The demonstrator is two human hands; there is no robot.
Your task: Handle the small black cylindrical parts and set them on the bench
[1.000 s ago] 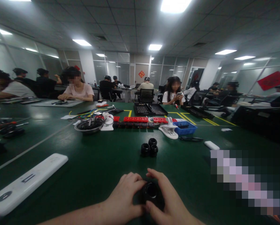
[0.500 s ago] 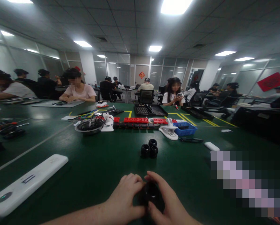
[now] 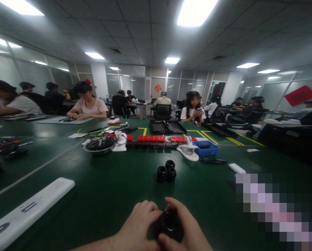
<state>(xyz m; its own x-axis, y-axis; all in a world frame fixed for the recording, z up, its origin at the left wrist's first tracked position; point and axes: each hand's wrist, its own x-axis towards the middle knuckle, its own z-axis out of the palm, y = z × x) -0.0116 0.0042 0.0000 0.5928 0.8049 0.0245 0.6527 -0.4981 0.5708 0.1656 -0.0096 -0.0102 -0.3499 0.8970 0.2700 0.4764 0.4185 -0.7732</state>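
Note:
Both of my hands are wrapped around one glossy black, ring-shaped part point(image 3: 169, 223) low in the middle of the view, its round hole turned up toward me. My left hand point(image 3: 141, 225) grips it from the left, with its thumb and the tips of the other fingers partly hidden. From the right, my right hand point(image 3: 191, 226) curls its fingers over the far side and its thumb across the near side. Beyond them, three similar black ring-shaped parts point(image 3: 166, 171) stand close together on the green tabletop point(image 3: 114, 188).
A long white device point(image 3: 38, 209) lies at left. Farther back are a metal bowl point(image 3: 99, 148), red blocks in a row point(image 3: 152, 138), a white clamp point(image 3: 188, 150), a blue bin point(image 3: 206, 149) and a black tray point(image 3: 167, 127). Other people sit around the room.
The camera has tilted up slightly, so the table things sit lower in view. Both hands stay on the black part, with only a small shift of the fingers.

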